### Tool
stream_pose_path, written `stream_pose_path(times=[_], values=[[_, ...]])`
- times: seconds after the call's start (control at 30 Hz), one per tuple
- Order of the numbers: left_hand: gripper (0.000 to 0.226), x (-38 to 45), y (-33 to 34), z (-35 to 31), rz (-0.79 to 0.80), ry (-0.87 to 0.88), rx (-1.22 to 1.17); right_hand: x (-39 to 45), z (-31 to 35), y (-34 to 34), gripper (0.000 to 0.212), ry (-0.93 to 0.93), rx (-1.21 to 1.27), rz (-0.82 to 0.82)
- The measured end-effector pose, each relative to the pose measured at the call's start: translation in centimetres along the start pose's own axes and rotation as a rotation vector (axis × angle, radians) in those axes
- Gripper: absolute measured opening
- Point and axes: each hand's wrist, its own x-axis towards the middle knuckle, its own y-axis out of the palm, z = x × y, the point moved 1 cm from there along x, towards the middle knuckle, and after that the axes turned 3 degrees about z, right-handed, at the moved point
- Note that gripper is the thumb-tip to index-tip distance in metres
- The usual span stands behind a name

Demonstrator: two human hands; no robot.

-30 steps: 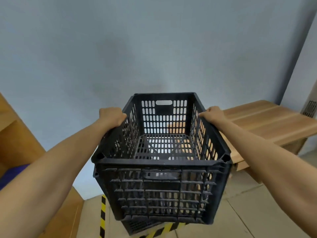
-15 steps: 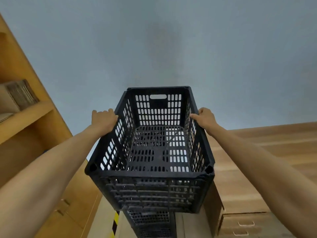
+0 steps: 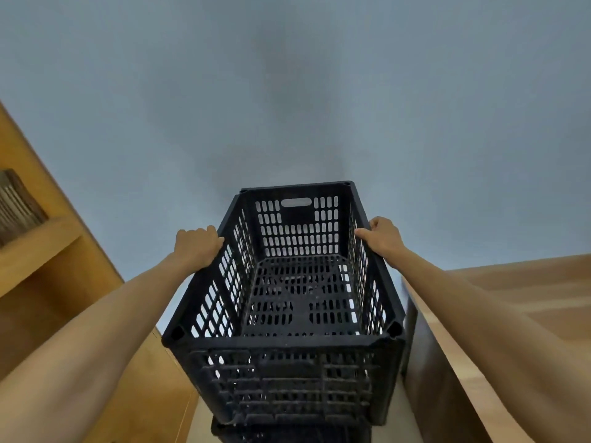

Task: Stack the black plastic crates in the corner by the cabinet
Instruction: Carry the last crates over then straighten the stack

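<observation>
Crate: black plastic crate (image 3: 287,302) is sitting centre frame, open top facing me, slotted walls and floor showing, a handle slot in the far wall.
Left hand: left hand (image 3: 196,247) is curling its fingers over the crate's left rim, closed on it.
Right hand: right hand (image 3: 380,238) is gripping the right rim the same way, thumb lying along the inner edge.
Second crate: lower crate (image 3: 287,434) is peeking out directly beneath the held one (I cannot tell whether the two are touching or seated).
Left side: I am seeing a wooden cabinet (image 3: 41,282) with an open shelf, just beside the crates.
Right side: wooden counter (image 3: 527,298) is running alongside, its dark end panel near the crate's right wall.
Behind: grey wall (image 3: 287,91) is filling the background.
</observation>
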Motion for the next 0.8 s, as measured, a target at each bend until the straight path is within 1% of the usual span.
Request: stream_pose_path(times=[0.07,0.13,0.23,0.3,0.37,0.43,0.53,0.67,0.73,0.8], values=[[0.039,1.6,1.3,0.6,0.028,0.011,0.000,1.7,0.1,1.5,0.032,0.020,-0.019,0.008],[0.030,2.7,2.5,0.8,0.032,0.021,0.023,3.0,0.3,2.4,0.026,0.037,-0.030,0.000],[0.022,3.1,2.3,0.8,0.072,0.024,0.017,4.3,0.6,2.3,0.022,0.034,-0.091,0.016],[0.031,3.5,2.1,0.6,0.098,0.030,-0.004,4.6,0.3,2.2,0.020,0.022,-0.102,0.013],[0.035,3.8,2.4,0.7,0.113,0.043,-0.025,4.5,0.0,2.3,0.022,0.023,-0.072,0.010],[0.043,3.4,2.7,0.6,0.130,0.020,-0.049,4.3,-0.1,2.6,0.027,0.023,-0.044,0.014],[0.053,2.2,3.2,0.2,0.110,-0.039,-0.053,3.9,0.0,2.6,0.031,0.000,-0.043,0.023],[0.064,0.5,4.5,0.1,0.161,-0.127,-0.195,3.4,0.5,2.6,0.032,-0.028,-0.205,0.061],[0.068,-0.4,5.0,0.1,0.176,-0.142,-0.233,3.1,0.7,2.6,0.040,-0.004,-0.255,0.068],[0.070,-1.4,5.4,0.1,0.177,-0.154,-0.253,2.8,0.9,2.7,0.048,-0.004,-0.230,0.076]])
